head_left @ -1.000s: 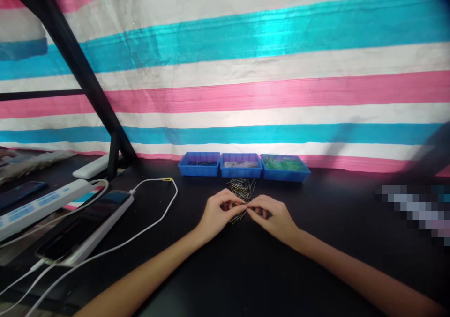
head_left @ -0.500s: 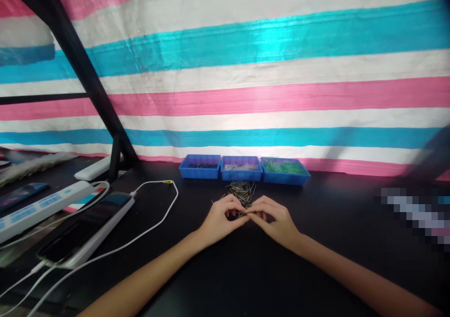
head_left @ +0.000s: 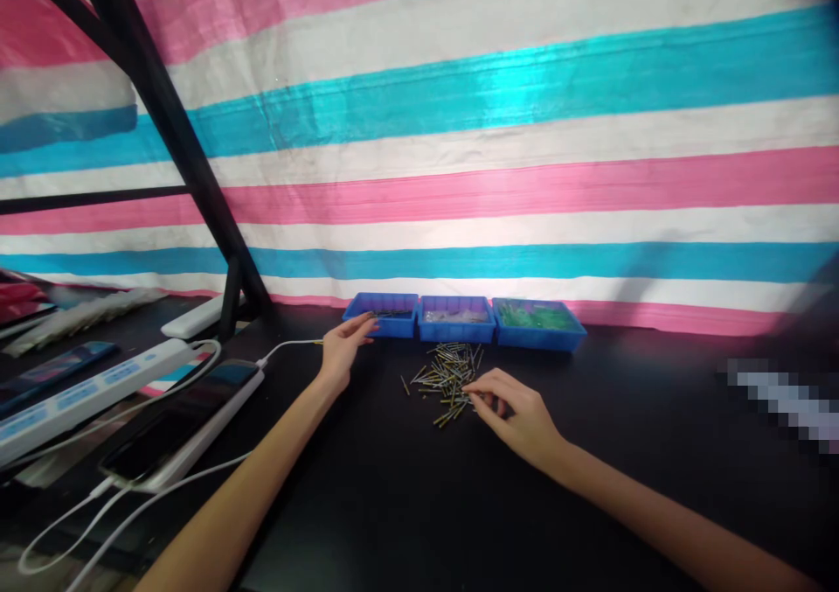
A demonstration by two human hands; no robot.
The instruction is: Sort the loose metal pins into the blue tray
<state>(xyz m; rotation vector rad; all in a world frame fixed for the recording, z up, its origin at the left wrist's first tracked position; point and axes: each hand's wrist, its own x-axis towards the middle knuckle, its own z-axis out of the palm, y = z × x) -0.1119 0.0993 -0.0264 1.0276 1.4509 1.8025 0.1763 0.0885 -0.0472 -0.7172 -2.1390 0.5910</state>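
Note:
A loose pile of small metal pins [head_left: 446,372] lies on the black table [head_left: 419,504] in front of three blue trays. My left hand [head_left: 345,347] reaches forward, its fingertips at the near rim of the left blue tray [head_left: 386,313], which holds dark pins. Whether anything small sits between those fingers is too small to make out. My right hand [head_left: 515,410] rests on the table with its fingers curled. Its thumb and forefinger pinch a pin at the right near edge of the pile.
The middle blue tray [head_left: 456,316] holds pale parts and the right blue tray [head_left: 537,319] holds green ones. At the left lie a phone [head_left: 176,421] on a white power strip [head_left: 85,389], white cables [head_left: 131,509] and a black frame post [head_left: 229,299]. A striped tarp [head_left: 498,181] hangs behind.
My hands, joined over the pile before, have parted. The left hand has moved forward and left to the left tray. The right hand stays at the pile. The view has shifted slightly.

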